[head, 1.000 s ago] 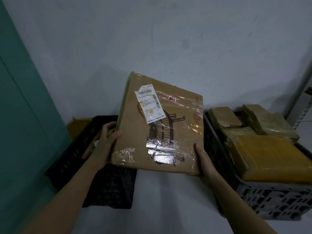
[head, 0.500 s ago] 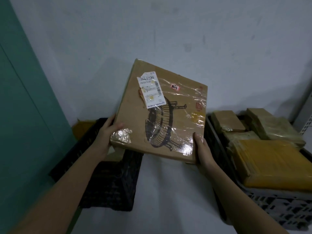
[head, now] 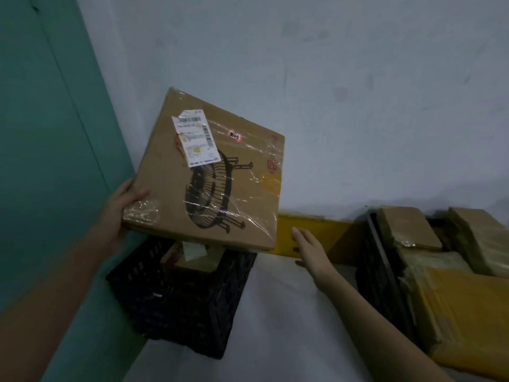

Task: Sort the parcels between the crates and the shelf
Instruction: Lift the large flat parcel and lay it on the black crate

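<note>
A flat brown cardboard parcel (head: 209, 175) with a white label, clear tape and a black fan drawing hangs tilted above the black crate (head: 179, 307). My left hand (head: 121, 210) grips its lower left corner. My right hand (head: 308, 249) is off the parcel, fingers spread, just right of its lower right corner. Inside the black crate lies another brown parcel (head: 192, 260), partly hidden by the held one. On the right, a second crate (head: 377, 271) is filled with several brown and yellow parcels (head: 451, 304).
A teal panel (head: 49, 161) stands on the left, close to the black crate. The grey wall (head: 330, 92) runs behind both crates, with a yellow strip (head: 316, 238) along its base. Pale floor (head: 289, 326) lies between the two crates.
My right hand has let go of the parcel's lower right edge and drawn back slightly. The parcel now hangs from my left hand alone, over the black crate.
</note>
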### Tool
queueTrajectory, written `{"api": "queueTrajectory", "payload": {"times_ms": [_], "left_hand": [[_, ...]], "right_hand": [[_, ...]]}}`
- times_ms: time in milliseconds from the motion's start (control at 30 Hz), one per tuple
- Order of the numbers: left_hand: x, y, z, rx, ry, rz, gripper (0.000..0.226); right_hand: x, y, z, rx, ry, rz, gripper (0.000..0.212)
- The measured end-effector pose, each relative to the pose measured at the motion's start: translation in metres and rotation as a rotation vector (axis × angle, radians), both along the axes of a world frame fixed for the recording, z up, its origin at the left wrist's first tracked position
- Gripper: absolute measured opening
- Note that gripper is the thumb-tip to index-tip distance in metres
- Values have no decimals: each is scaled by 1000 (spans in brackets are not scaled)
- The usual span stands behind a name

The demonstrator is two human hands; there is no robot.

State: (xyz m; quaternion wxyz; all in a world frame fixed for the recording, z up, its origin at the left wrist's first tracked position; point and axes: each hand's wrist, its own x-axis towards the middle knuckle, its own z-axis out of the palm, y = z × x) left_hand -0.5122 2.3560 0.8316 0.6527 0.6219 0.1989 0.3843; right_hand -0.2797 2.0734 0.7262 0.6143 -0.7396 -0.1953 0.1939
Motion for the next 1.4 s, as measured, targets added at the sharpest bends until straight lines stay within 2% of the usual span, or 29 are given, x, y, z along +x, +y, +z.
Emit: {"api": "queueTrajectory", "payload": {"times_ms": [100, 200, 367, 500, 600, 667, 833, 967, 1067, 1133, 1200, 1233, 1400], "left_hand": [[-20, 16, 9, 12, 61, 74, 17], [-43, 32, 11, 36, 149, 123, 12], [-81, 58, 5, 42, 248, 149, 25], [-89, 84, -3, -20, 294, 258, 32], [-83, 103, -12, -31, 332, 270, 39], [-80, 119, -25, -90, 378, 220, 39], [-65, 141, -49, -233, 569, 52, 19], [-57, 176, -69, -292, 754, 20, 39], [-39, 192, -85, -243, 867, -23, 53], [-25, 193, -94, -105, 845, -57, 52], [-19, 191, -97, 89, 841, -105, 65], [-20, 192, -96, 110, 848, -137, 72], [-31, 208, -88, -42, 949, -273, 78]], "right_hand": [[-1, 15, -2, -51, -17, 65, 48], [-11, 34, -7, -100, 20, 138, 50], [-39, 82, -32, -233, 4, 257, 57], [-57, 130, -56, -303, 41, 252, 69], [-67, 161, -86, -317, 97, 171, 77], [-74, 180, -108, -278, 151, 100, 73], [-86, 212, -127, -212, 185, -95, 58], [-98, 225, -120, -195, 199, -118, 59], [-101, 216, -112, -192, 175, -169, 52], [-98, 210, -115, -201, 162, -201, 49], [-99, 207, -118, -206, 171, -218, 49], [-99, 209, -119, -209, 167, -216, 48], [-102, 214, -121, -247, 141, -200, 53]]}}
